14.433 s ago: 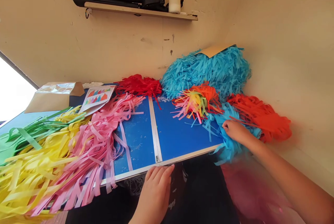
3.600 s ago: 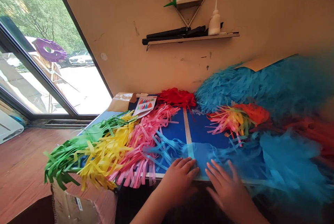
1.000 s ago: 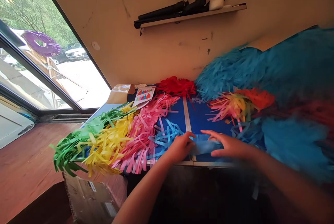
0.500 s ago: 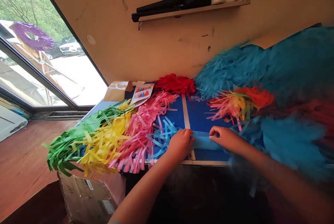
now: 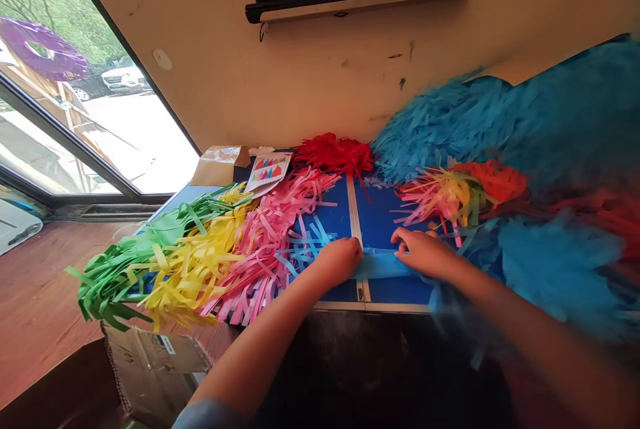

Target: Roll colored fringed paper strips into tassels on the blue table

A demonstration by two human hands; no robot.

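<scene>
Reaching forward, left hand [image 5: 341, 258] and right hand [image 5: 424, 253] both clench their grip on the blue paper strip [image 5: 380, 266].

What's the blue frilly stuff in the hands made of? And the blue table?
The blue fringe, pinched between left hand and right hand, looks like thin matte paper, maybe tissue or crepe: flat cut strips that curl and crease. The table top looks like hard, smooth board, painted or laminated, with a pale, metal-looking bar down its middle.
</scene>
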